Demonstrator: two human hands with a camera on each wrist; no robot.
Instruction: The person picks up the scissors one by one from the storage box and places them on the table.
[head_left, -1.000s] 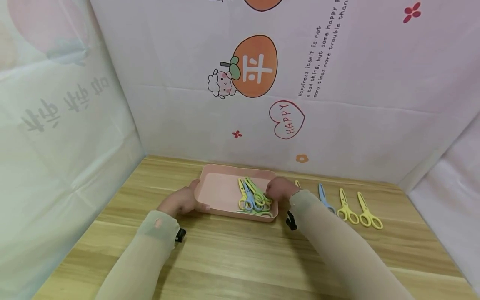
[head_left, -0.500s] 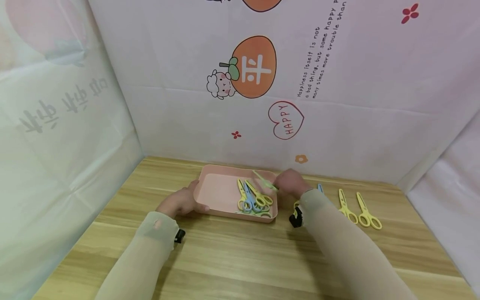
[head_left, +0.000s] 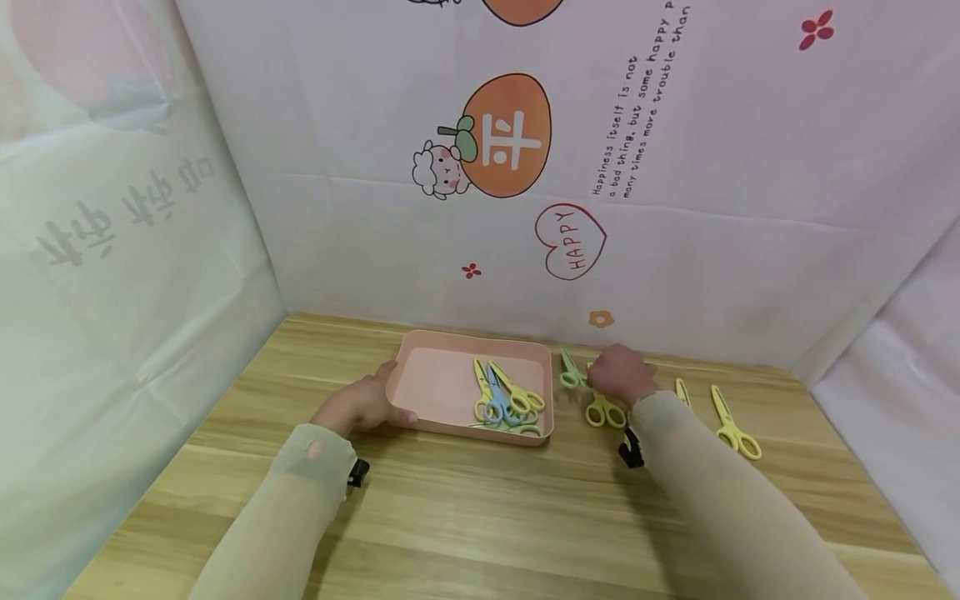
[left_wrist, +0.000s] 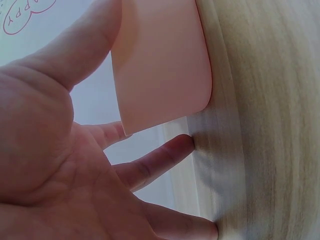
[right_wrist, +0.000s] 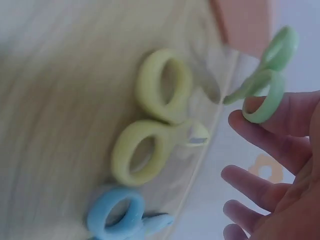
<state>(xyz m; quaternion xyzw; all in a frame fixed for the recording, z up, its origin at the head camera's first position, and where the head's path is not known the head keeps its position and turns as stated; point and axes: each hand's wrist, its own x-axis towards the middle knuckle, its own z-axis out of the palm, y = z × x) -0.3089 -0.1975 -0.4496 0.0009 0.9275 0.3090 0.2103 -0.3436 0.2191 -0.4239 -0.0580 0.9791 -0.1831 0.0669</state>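
Observation:
Fingers splayed, my left hand (head_left: 365,402) steadies the left end of a pink tray (head_left: 438,335). Its thumb lies at the front rim, one fingertip meets the corner, and other fingertips reach the table. My right hand (head_left: 621,372) pinches the green scissors (right_wrist: 272,97) by a handle ring between thumb and finger, just right of the tray. The other fingers of that hand are spread. Below it lie yellow scissors (head_left: 604,412), their blades covered by the hand in the head view. Blue scissors (right_wrist: 116,214) beside these show only in the right wrist view.
Several scissors, among them a blue pair (head_left: 495,400), are heaped at the tray's right end. Farther right lie two more yellow pairs, one partly behind the sleeve, the other (head_left: 735,425) in full view. A printed cloth (head_left: 375,250) stands behind the wooden table (head_left: 480,517).
My right hand has lifted the green scissors out of the tray and carried them right, over the rim, to beside the yellow scissors. The left hand has stayed at the tray.

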